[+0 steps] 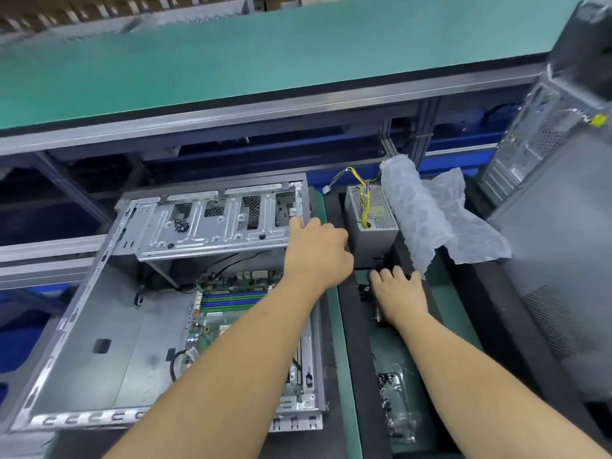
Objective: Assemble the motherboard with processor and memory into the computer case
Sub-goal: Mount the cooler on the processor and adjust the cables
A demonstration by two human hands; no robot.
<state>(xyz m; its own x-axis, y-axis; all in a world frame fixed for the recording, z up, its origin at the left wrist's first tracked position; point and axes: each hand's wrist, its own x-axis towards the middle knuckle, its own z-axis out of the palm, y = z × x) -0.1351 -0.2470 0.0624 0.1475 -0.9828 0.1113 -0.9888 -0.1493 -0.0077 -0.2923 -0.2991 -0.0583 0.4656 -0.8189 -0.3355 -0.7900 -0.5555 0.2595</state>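
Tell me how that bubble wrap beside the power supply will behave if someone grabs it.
The bubble wrap is thin, crumpled film, so probably floppy and very light. One end stands loosely rolled against the power supply; it would likely slump or unroll when lifted.

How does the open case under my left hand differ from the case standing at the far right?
The open case lies flat with its side off, motherboard visible inside; the right case stands upright with its inside hidden. The left hand rests on the open case; nothing touches the right one. Both are grey metal.

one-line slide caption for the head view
Left hand on open case holding motherboard; right hand reaching beside power supply.
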